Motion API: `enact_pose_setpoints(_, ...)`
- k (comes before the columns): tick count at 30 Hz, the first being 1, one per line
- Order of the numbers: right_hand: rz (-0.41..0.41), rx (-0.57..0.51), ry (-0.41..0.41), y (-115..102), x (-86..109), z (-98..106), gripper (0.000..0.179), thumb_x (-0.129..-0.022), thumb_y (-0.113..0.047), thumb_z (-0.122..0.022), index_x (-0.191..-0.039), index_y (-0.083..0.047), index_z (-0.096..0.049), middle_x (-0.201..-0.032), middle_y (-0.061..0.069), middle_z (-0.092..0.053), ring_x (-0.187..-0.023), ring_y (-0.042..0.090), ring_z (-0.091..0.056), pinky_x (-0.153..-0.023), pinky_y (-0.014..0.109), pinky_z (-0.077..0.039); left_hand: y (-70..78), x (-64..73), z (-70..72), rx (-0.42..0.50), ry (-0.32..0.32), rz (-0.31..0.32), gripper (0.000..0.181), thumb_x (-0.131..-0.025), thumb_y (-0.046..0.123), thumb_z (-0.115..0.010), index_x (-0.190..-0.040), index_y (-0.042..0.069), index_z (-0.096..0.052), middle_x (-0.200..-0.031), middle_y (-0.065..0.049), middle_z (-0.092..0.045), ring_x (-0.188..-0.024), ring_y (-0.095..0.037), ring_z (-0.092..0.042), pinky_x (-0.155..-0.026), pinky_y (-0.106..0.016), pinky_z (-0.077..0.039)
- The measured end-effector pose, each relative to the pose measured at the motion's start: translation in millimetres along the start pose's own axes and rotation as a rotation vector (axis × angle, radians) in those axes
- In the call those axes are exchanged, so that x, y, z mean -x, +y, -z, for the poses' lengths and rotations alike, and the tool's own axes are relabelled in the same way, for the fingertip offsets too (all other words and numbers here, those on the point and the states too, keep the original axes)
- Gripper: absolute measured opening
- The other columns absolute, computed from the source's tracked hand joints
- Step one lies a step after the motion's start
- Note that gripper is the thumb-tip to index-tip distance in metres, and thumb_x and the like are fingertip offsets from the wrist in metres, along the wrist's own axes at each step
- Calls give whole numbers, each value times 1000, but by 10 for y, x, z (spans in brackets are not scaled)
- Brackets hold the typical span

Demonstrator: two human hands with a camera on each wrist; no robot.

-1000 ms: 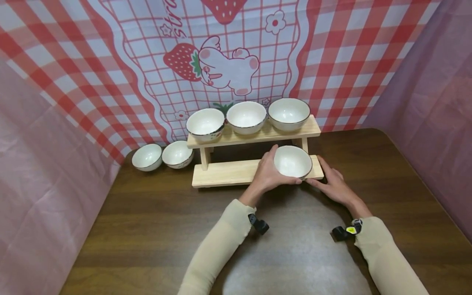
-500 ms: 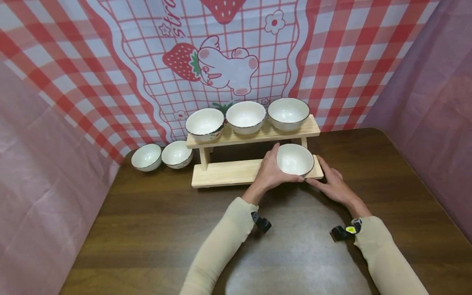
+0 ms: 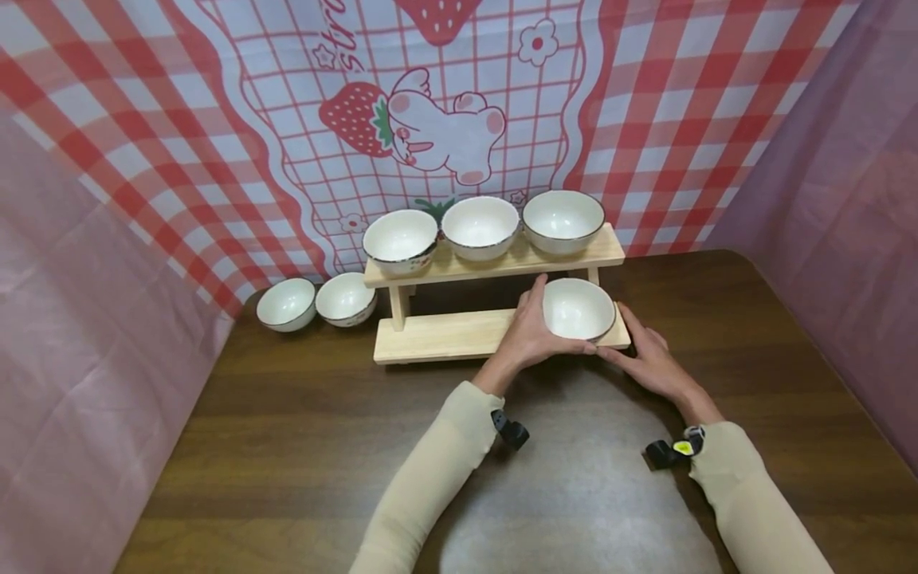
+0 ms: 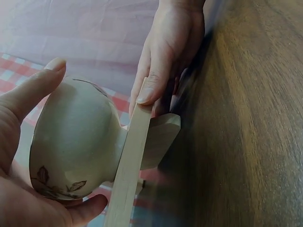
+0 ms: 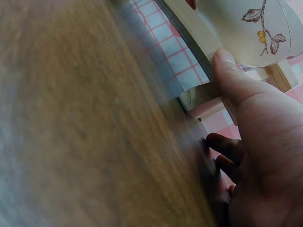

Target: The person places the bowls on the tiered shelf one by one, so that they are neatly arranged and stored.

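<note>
My left hand holds a white bowl at the right end of the lower board of a two-step wooden stand. In the left wrist view the thumb and fingers spread around the side of this bowl, which has a dark rim and brown leaf marks; its foot meets the board. My right hand grips the right end of that lower board. Its thumb presses the front edge in the right wrist view, close below the bowl, while the other fingers are partly hidden.
Three white bowls, the left one, middle one and right one, stand along the upper step. Two smaller bowls sit on the brown table left of the stand. A red-checked cloth hangs behind.
My left hand has slid the bowl a little to the right and back along the lower board, toward its right end. The right hand stays at the board's end.
</note>
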State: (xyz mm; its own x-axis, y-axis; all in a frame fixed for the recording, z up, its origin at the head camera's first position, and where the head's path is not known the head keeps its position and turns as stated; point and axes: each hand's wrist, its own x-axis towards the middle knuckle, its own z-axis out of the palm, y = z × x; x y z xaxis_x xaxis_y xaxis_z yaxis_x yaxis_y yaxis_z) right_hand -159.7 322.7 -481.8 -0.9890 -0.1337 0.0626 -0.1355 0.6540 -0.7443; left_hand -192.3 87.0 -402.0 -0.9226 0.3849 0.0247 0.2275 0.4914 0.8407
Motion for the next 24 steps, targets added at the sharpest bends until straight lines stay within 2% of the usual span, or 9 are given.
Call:
enact_pose_setpoints(9, 20, 4, 13, -9, 4, -4, 90, -95, -35, -67, -162, -12, -11, -163, 24, -27, -139, 52, -33, -108, 75, -17, -16, 118, 109, 1, 1, -40, 122, -66, 36, -93, -161, 20, -17, -160, -14, -32, -142, -28, -43, -114, -44, -42)
enact_pose_setpoints(16, 30, -3, 14, -2, -5, -11, 90, -95, -34, -68, -161, -11, -12, -163, 25, -27, -138, 50, -34, -109, 74, -17, -60, 235, 294, -48, 16, -58, 121, -68, 37, -92, -161, 16, -18, -163, -15, -27, -151, -29, -32, -120, -48, -36)
enact_pose_setpoints(24, 45, -2, 20, 2, -6, -11, 90, -95, -33, -68, -161, -10, -13, -162, 26, -28, -138, 50, -35, -109, 72, -16, -179, 398, 494, -3, 41, -54, 119, -68, 36, -92, -161, 18, -20, -162, -14, -32, -149, -29, -35, -118, -49, -38)
